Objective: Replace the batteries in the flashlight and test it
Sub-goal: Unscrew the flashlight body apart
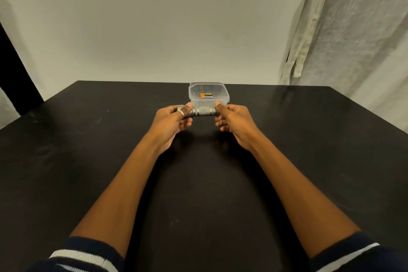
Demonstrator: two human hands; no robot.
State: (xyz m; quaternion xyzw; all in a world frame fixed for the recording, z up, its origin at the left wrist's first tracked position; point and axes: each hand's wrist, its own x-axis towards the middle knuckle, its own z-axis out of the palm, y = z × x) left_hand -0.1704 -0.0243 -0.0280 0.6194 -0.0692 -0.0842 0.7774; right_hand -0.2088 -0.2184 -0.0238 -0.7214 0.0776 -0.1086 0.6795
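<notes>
Dark sleeves (84,256) with white stripes frame the bottom edge, and two bare forearms reach out over the black worktop (88,150). The left hand (174,119), a ring (181,113) on its thumb, grips one end of the silver flashlight (204,111); the right hand (231,119) pinches the other end. The flashlight lies level between them, lifted off the worktop. Just behind it stands a clear plastic container (224,97) with orange-and-black batteries (206,95) inside. A pale curtain (353,28) hangs at the right
</notes>
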